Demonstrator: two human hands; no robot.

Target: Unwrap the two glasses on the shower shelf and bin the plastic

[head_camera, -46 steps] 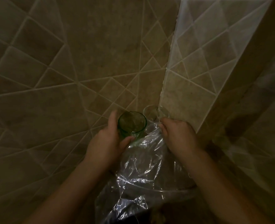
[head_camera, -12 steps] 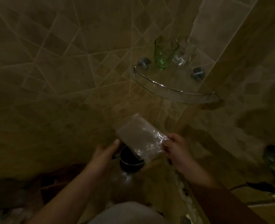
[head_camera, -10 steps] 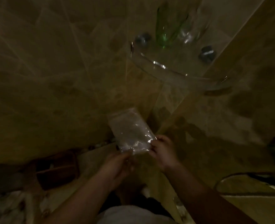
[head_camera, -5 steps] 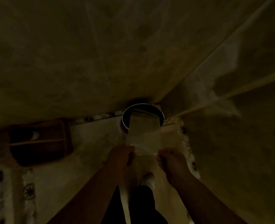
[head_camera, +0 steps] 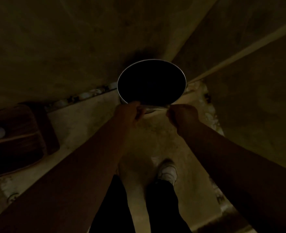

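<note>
A dim tiled shower corner is seen from above, with a round metal bin (head_camera: 151, 82) set on the floor (head_camera: 91, 118) where the walls meet. Both arms are stretched down to its near rim. The left hand (head_camera: 130, 111) and right hand (head_camera: 181, 115) are each pinched shut on an end of a thin pale strip of plastic wrap (head_camera: 154, 108), held taut just over the rim, probably so it can be dropped into the dark opening. The glasses are out of view.
</note>
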